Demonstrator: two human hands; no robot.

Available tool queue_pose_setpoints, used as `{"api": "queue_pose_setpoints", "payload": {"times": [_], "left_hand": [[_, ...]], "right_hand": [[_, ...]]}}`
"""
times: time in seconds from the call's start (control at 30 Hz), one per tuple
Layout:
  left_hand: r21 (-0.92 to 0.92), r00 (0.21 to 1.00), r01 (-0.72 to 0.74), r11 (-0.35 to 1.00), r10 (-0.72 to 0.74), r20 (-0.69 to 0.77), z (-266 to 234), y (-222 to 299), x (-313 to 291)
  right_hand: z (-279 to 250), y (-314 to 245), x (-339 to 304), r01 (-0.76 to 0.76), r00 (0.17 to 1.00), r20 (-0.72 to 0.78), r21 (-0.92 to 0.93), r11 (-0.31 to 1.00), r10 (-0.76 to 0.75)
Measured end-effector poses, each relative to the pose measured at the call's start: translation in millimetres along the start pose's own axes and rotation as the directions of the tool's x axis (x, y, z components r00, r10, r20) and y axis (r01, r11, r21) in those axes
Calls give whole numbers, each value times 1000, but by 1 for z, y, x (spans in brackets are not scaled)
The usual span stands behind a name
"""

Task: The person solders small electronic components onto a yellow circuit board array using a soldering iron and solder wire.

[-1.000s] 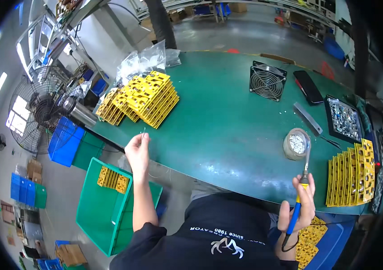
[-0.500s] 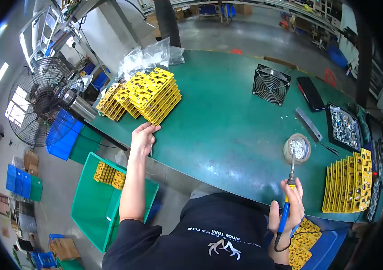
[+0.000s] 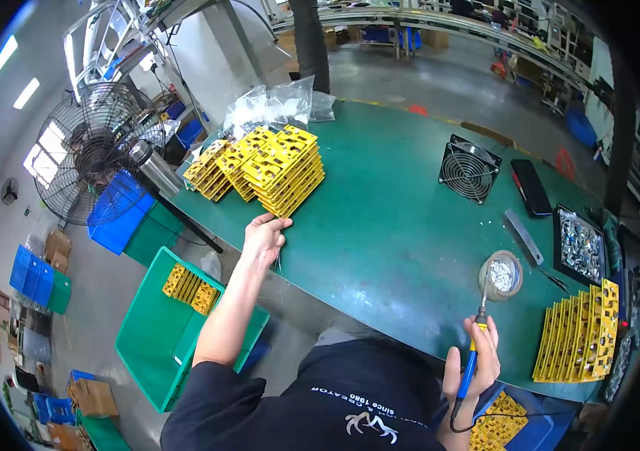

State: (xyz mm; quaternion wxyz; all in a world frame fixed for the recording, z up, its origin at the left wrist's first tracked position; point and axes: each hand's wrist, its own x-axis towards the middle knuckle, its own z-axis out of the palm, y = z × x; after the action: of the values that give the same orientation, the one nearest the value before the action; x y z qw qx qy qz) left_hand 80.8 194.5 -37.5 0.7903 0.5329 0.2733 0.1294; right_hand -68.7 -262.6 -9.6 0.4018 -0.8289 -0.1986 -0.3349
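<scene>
My left hand (image 3: 264,239) is at the near corner of a tall stack of yellow circuit board panels (image 3: 286,173), its fingertips curled together against the lowest edge. A thin strand shows below these fingers, but what they grip is too small to make out. My right hand (image 3: 479,361) is closed around the blue and yellow handle of a soldering iron (image 3: 472,362). The iron points away from me, its tip at the left part of a round pot (image 3: 501,276) holding whitish bits.
At the right stand upright yellow panels (image 3: 577,334), a tray of small metal parts (image 3: 580,242), tweezers (image 3: 553,279), a grey metal strip (image 3: 523,237), a black phone-like object (image 3: 532,188) and a small fan (image 3: 470,169). A green bin (image 3: 143,342) with panels stands left, below the table.
The whole view has shifted, so the table sits lower and further right. The iron's tip has moved from the pot's middle toward its left side. My left hand stays at the stack's corner.
</scene>
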Motion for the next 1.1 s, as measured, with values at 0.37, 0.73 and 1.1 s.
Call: {"api": "queue_pose_setpoints", "payload": {"times": [0.37, 0.73, 1.1], "left_hand": [[-65, 998, 63, 996, -63, -2, 7, -22, -87], [190, 997, -65, 980, 70, -18, -16, -8, -137], [810, 614, -582, 73, 692, 380, 32, 73, -150]], "right_hand": [[7, 3, 5, -10, 1000, -4, 1, 1000, 10], [7, 32, 11, -457, 881, -110, 56, 888, 460], [16, 33, 1, -430, 890, -123, 86, 899, 438]]}}
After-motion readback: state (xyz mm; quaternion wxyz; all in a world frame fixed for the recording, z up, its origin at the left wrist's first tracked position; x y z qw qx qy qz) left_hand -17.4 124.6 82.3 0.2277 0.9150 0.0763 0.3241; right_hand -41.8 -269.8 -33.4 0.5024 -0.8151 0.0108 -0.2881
